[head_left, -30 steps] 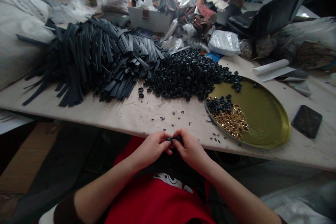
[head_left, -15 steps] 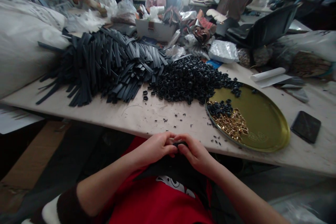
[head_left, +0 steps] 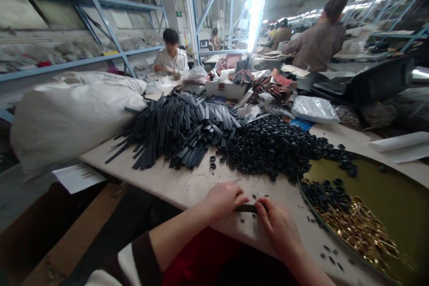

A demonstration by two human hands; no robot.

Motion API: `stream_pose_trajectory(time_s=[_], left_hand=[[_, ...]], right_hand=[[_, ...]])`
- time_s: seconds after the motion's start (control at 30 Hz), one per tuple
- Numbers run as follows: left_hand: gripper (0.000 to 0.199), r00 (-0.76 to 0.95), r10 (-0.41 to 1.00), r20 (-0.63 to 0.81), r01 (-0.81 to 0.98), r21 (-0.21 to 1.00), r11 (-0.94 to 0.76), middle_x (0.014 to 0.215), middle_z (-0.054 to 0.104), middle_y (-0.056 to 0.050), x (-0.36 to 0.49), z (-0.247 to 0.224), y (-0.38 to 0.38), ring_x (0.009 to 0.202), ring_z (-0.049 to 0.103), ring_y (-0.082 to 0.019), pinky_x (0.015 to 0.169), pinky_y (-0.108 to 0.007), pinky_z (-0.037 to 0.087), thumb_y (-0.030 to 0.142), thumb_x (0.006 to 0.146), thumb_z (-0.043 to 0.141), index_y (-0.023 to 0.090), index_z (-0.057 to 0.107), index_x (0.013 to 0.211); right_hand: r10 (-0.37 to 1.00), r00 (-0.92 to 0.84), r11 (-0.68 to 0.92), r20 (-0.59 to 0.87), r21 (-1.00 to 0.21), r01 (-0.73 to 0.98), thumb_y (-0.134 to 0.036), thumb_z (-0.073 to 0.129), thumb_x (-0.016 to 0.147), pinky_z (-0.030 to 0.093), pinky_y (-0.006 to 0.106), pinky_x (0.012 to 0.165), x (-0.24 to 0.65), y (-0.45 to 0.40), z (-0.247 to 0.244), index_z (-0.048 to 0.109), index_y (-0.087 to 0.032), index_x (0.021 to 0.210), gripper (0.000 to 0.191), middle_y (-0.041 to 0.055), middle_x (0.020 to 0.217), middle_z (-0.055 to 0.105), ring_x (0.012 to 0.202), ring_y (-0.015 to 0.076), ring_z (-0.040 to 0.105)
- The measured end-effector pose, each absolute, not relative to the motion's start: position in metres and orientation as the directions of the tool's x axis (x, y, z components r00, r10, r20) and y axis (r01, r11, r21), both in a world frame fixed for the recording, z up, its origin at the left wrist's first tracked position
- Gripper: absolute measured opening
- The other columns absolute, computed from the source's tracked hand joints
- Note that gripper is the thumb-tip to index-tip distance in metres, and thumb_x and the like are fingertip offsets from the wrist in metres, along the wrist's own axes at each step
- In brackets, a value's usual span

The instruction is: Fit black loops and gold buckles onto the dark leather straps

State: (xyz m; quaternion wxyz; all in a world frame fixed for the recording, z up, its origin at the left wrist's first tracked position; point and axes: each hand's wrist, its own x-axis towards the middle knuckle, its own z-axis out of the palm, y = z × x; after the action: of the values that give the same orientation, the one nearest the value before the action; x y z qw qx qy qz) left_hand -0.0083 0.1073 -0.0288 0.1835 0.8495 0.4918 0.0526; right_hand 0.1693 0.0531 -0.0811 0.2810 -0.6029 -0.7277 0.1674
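A short black strip (head_left: 246,208) is stretched between my two hands over the table's front edge. My left hand (head_left: 224,199) pinches its left end, and my right hand (head_left: 273,219) pinches its right end. Beyond them lies a heap of small black loops (head_left: 268,147), with a large pile of long black strips (head_left: 181,125) to its left. A round gold-coloured tray (head_left: 382,192) at the right holds some black loops and many gold metal pieces (head_left: 363,230).
A big white sack (head_left: 77,116) stands at the left, above a cardboard box (head_left: 73,232). Small black scraps dot the table (head_left: 150,178) near my hands. Bags, a white box (head_left: 225,90) and leather pieces lie at the back. Other people work farther off.
The view has tilted up and shifted left. My hands have moved from close to my body to over the table edge and are farther apart, showing more of the strip between them.
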Motion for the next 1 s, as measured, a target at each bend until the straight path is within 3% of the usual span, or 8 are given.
stream_pose_trajectory(time_s=[0.07, 0.2, 0.3, 0.47, 0.6, 0.73, 0.87, 1.0], left_hand=[[0.031, 0.357, 0.934, 0.026, 0.908, 0.223, -0.354, 0.087, 0.066, -0.004, -0.027, -0.026, 0.142, 0.080, 0.059, -0.016, 0.066, -0.023, 0.040, 0.040, 0.086, 0.040, 0.021, 0.064, 0.086], [0.024, 0.158, 0.982, 0.100, 0.981, 0.095, -0.168, 0.098, 0.060, -0.014, -0.060, -0.024, 0.211, 0.089, 0.056, -0.022, 0.072, -0.030, 0.039, 0.022, 0.086, 0.040, 0.012, 0.058, 0.097], [0.019, 0.122, 0.984, 0.130, 0.991, 0.040, -0.128, 0.098, 0.057, -0.016, -0.066, -0.026, 0.236, 0.091, 0.055, -0.025, 0.074, -0.033, 0.039, 0.019, 0.083, 0.044, 0.010, 0.057, 0.094], [0.023, 0.136, 0.970, 0.203, 0.990, 0.011, -0.141, 0.095, 0.056, -0.012, -0.072, -0.016, 0.209, 0.092, 0.054, -0.023, 0.079, -0.032, 0.037, 0.020, 0.088, 0.033, 0.014, 0.055, 0.092], [0.022, 0.161, 0.961, 0.225, 0.984, 0.040, -0.174, 0.095, 0.057, -0.010, -0.083, -0.011, 0.187, 0.091, 0.054, -0.021, 0.080, -0.030, 0.036, 0.023, 0.088, 0.034, 0.016, 0.053, 0.095], [0.017, 0.134, 0.972, 0.195, 0.983, 0.095, -0.155, 0.095, 0.060, -0.013, -0.075, -0.023, 0.208, 0.092, 0.056, -0.024, 0.076, -0.032, 0.038, 0.022, 0.079, 0.052, 0.013, 0.056, 0.092], [0.011, 0.079, 0.972, 0.223, 0.969, 0.212, -0.127, 0.088, 0.063, -0.014, -0.062, -0.020, 0.232, 0.088, 0.058, -0.024, 0.076, -0.033, 0.038, 0.014, 0.077, 0.048, 0.012, 0.058, 0.080], [0.010, 0.004, 0.967, 0.257, 0.923, 0.371, -0.102, 0.078, 0.063, -0.009, -0.076, 0.000, 0.208, 0.077, 0.059, -0.021, 0.069, -0.030, 0.040, 0.018, 0.076, 0.046, 0.015, 0.056, 0.074]], right_hand=[[0.960, -0.108, 0.235, 0.258, -0.538, 0.809, -0.039, 0.039, 0.086, 0.042, 0.037, 0.072, 0.173, 0.062, -0.086, 0.059, -0.021, 0.081, 0.027, 0.0070, 0.084, 0.065, 0.080, 0.0242, 0.060], [0.960, -0.076, 0.223, 0.270, -0.570, 0.791, -0.039, 0.042, 0.086, 0.040, 0.039, 0.081, 0.177, 0.067, -0.095, 0.057, -0.022, 0.093, 0.024, 0.0070, 0.098, 0.062, 0.093, 0.0243, 0.057], [0.969, -0.072, 0.201, 0.235, -0.590, 0.782, -0.036, 0.043, 0.086, 0.039, 0.040, 0.083, 0.179, 0.066, -0.097, 0.057, -0.022, 0.091, 0.021, 0.0063, 0.098, 0.062, 0.094, 0.0240, 0.056], [0.976, -0.038, 0.167, 0.215, -0.620, 0.767, -0.034, 0.044, 0.085, 0.039, 0.039, 0.083, 0.180, 0.067, -0.095, 0.056, -0.021, 0.092, 0.019, 0.0067, 0.097, 0.061, 0.093, 0.0231, 0.055], [0.971, -0.041, 0.181, 0.235, -0.613, 0.769, -0.032, 0.045, 0.084, 0.039, 0.038, 0.082, 0.178, 0.067, -0.095, 0.055, -0.020, 0.091, 0.018, 0.0073, 0.097, 0.061, 0.092, 0.0231, 0.054], [0.953, -0.036, 0.213, 0.299, -0.585, 0.783, -0.034, 0.045, 0.083, 0.040, 0.037, 0.078, 0.174, 0.065, -0.097, 0.057, -0.019, 0.089, 0.020, 0.0075, 0.092, 0.061, 0.087, 0.0226, 0.056], [0.936, 0.011, 0.218, 0.353, -0.603, 0.767, -0.035, 0.045, 0.083, 0.043, 0.036, 0.076, 0.174, 0.062, -0.097, 0.056, -0.019, 0.087, 0.020, 0.0074, 0.088, 0.061, 0.083, 0.0216, 0.056], [0.888, 0.097, 0.266, 0.450, -0.672, 0.691, -0.033, 0.047, 0.082, 0.044, 0.038, 0.079, 0.178, 0.058, -0.092, 0.056, -0.019, 0.089, 0.018, 0.0080, 0.090, 0.060, 0.086, 0.0220, 0.055]])
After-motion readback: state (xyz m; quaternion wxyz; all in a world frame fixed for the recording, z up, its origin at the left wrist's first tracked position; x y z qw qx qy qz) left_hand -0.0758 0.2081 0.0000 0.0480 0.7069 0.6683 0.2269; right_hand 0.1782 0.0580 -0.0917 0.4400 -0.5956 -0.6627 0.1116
